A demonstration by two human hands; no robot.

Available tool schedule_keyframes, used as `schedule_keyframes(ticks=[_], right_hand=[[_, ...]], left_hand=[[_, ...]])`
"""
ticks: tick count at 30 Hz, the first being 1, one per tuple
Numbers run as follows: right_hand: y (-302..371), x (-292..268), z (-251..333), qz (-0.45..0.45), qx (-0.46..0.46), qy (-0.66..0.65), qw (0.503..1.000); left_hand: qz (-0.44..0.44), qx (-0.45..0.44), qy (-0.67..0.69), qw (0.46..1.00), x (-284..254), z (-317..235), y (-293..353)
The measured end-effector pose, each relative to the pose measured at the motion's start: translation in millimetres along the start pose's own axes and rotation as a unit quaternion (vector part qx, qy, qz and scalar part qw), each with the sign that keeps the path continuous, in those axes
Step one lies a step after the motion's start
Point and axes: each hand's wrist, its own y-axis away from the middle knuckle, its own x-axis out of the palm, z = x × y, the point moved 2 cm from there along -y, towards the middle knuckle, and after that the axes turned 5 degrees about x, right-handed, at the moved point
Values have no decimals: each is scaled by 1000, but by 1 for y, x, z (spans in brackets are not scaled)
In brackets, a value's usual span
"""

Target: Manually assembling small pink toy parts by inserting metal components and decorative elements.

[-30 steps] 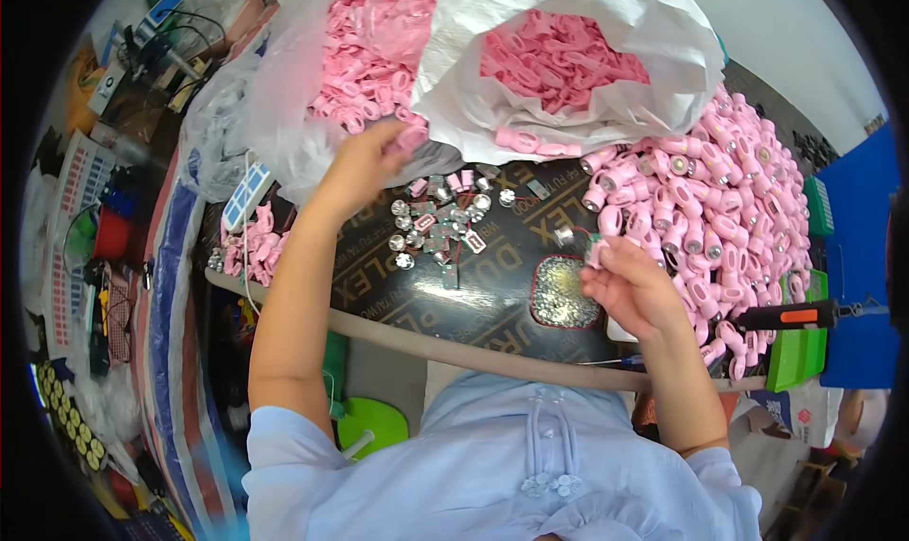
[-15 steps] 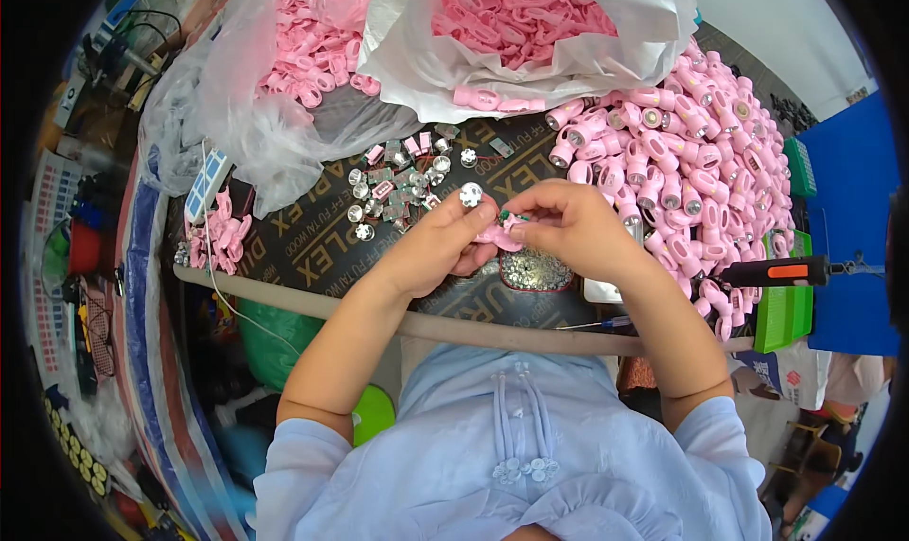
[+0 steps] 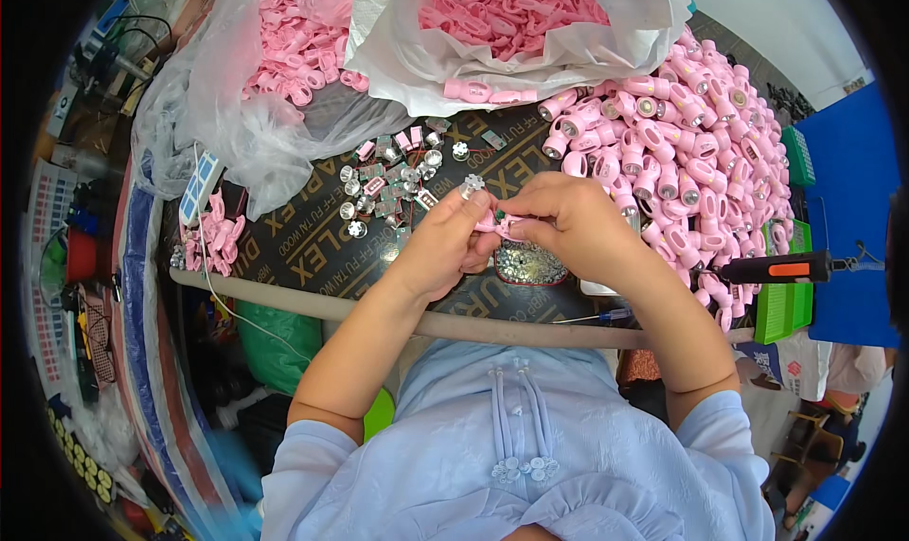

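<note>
My left hand [image 3: 443, 238] and my right hand [image 3: 563, 217] meet over the near middle of the table. Between their fingertips is a small pink flashlight casing [image 3: 506, 228], partly hidden, with a bit of green part showing in it. A shiny reflector [image 3: 471, 186] sticks up by my left thumb; fingers cover how it joins the casing. The right thumb and forefinger pinch the casing's right side. Just below my hands stands a small red-rimmed tray of tiny metal pieces [image 3: 530, 265]. Left of my hands lie several loose reflectors and circuit modules [image 3: 388, 183].
A large heap of pink flashlights [image 3: 696, 153] covers the right side. White and clear bags of pink casings [image 3: 516, 16] fill the back. An orange-and-black power screwdriver [image 3: 776, 268] hangs at right by a green basket [image 3: 784, 300]. A blue screwdriver [image 3: 606, 315] lies at the table's front edge.
The reflector by my left thumb has tilted, its front turning away from view. My hands stay together on the casing. The whole view has shifted slightly.
</note>
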Motion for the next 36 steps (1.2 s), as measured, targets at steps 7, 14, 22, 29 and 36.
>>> schedule_keyframes(ticks=[7, 14, 22, 29, 36], right_hand=[[11, 5, 19, -87, -122, 132, 980], [18, 16, 6, -162, -143, 116, 969], [22, 28, -6, -282, -106, 125, 945], [37, 50, -4, -188, 50, -134, 972], [22, 33, -44, -28, 226, -575, 786]], left_hand=[[9, -52, 151, 987, 4, 2, 3], [24, -30, 104, 994, 6, 3, 2], [-3, 54, 46, 997, 23, 29, 15], [-93, 143, -129, 977, 13, 12, 12], [11, 228, -530, 817, 25, -15, 28]])
